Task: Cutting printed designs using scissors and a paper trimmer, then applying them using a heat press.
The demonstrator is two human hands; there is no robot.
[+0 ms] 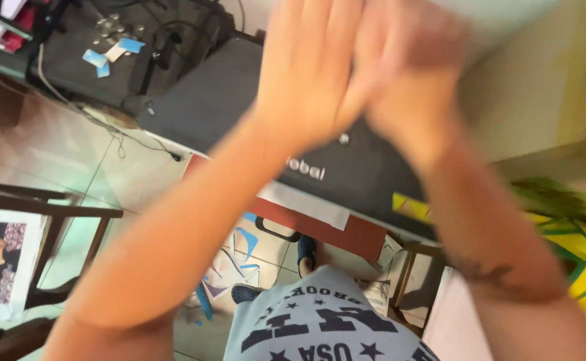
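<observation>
The left hand (310,67) and right hand (406,60) are pressed palm to palm, raised above the dark counter (226,93); both are blurred, fingers stretched flat, each grip spread and clamped on nothing; the forearms slope down from them toward the person's grey printed shirt (320,327); under the hands the counter's front edge carries a red strip (326,224) with a white label (306,204); on the counter's far left lie blue-and-white cards (109,57) and dark cables (166,40); left of the counter a wooden chair (46,214) stands on the tiled floor (59,144); right of it is yellow-green cloth (583,254); below, a blue shoe (306,251).
</observation>
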